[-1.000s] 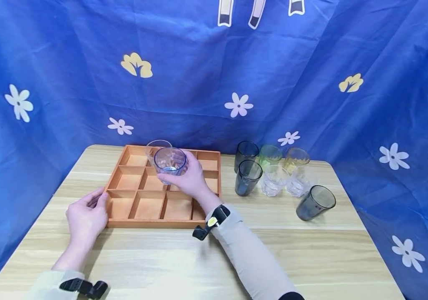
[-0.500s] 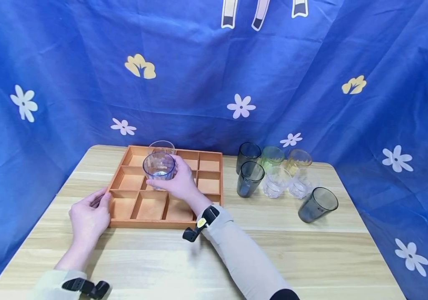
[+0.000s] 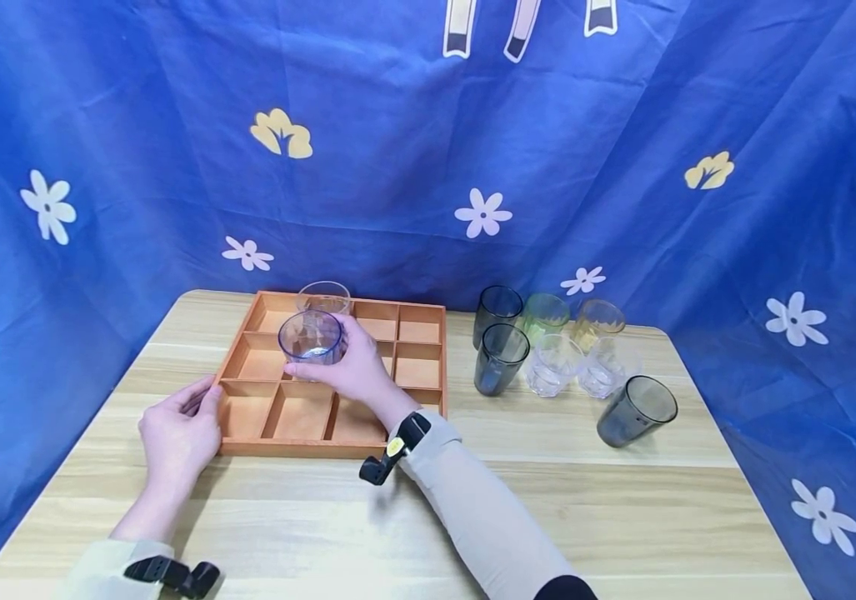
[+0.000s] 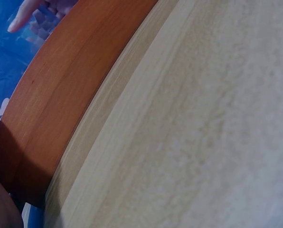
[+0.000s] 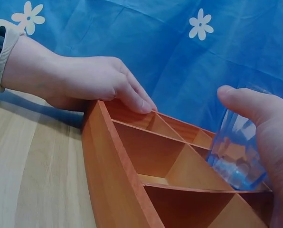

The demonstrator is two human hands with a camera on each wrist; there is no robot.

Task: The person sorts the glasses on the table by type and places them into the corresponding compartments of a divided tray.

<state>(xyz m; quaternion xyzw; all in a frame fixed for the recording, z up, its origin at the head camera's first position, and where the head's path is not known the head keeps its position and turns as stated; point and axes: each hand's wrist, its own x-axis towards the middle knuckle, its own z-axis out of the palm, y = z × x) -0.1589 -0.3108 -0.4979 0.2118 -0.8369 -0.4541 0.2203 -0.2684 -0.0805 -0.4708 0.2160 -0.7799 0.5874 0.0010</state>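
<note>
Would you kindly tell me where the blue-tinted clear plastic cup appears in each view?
Head: blue-tinted clear plastic cup left of centre, gripped by the right hand.
Left wrist: top-left corner, a blurred bluish patch that may be it.
Right wrist: right side.
Shared landmark: orange wooden compartment tray.

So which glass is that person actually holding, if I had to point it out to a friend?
Start at the wooden divided tray on the left part of the table. Over its middle row, the right hand grips a short blue-tinted glass by its side. The only other glass at the tray, a clear glass, stands in the back row untouched; the rest cluster outside, right of the tray.
</note>
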